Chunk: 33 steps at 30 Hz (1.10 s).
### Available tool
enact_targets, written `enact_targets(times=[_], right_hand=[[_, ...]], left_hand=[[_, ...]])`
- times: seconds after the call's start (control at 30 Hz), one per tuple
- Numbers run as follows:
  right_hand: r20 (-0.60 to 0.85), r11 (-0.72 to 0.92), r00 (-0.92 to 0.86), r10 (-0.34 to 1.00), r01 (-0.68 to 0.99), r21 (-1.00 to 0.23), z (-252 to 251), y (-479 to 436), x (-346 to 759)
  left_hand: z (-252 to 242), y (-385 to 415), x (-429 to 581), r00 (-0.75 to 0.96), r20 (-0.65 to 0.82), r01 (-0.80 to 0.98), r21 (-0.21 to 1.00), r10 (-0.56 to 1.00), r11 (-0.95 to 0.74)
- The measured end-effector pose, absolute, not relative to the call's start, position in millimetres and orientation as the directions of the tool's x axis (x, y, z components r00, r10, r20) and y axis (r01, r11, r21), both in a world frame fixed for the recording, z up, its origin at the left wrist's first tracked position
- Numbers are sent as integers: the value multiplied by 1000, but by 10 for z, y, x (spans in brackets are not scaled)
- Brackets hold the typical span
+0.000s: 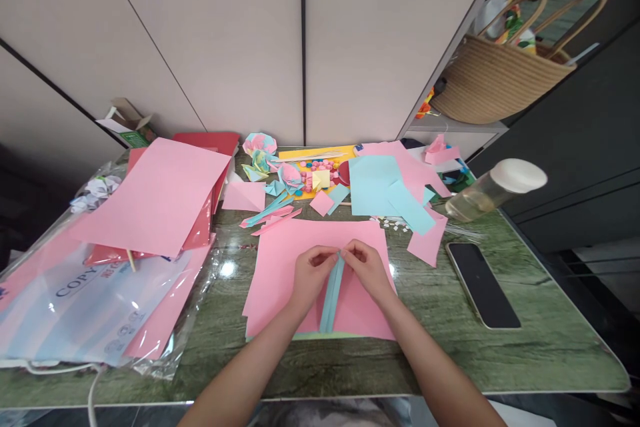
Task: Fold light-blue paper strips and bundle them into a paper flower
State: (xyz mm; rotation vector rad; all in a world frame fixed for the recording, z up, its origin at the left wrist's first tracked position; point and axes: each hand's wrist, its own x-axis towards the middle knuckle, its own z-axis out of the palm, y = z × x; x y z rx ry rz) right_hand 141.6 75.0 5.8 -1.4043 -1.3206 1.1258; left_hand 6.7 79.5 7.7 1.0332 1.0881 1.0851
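A narrow folded strip of light blue paper (pixel 332 297) slants up over a stack of pink paper sheets (pixel 280 260). Its upper end is pinched between the fingertips of my left hand (pixel 313 273) and my right hand (pixel 367 270). The two hands nearly meet there, one on each side of the strip. The strip's lower end reaches the near edge of the stack, where a pale green sheet peeks out underneath. Beyond the stack lie several folded blue and pink strips (pixel 270 212).
At left are loose pink paper (pixel 155 197) and a plastic-wrapped copy paper pack (pixel 95 307). Paper flowers (pixel 260 144), beads and blue sheets (pixel 373 183) sit at the back. A phone (pixel 483 285) and a lidded bottle (pixel 493 190) are on the right, below a woven basket (pixel 505 77).
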Motion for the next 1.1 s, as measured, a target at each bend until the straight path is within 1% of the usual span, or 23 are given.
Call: enact_targets(times=[0.17,0.3,0.4,0.5,0.63,0.93,1.1], right_hand=[[-16,-27,46,999,249,-968,83,729,1392],[-1,-14,50,999,272,-962,106,723,1382],[-22,-29,31,999,248,-968,108,733,1391],[-51,-48,-7,999,191,-980,110,741,1401],[-45,-40,-29,999,155,-987,114,741,1405],[-4,1,-19,1000,264,-964,87,718,1393],[8,8,-1,1000,307,-952,93,718,1387]], left_hand=[[81,818,38,170,-155,-180,966,973,186],[82,840,14,190,-198,-206,950,962,236],[78,859,8,185,-212,-231,940,960,252],[61,874,8,169,-217,-254,933,961,256],[37,875,11,179,-212,-256,933,961,253],[61,866,11,207,-200,-196,951,958,241],[77,886,-6,250,-222,-183,945,943,271]])
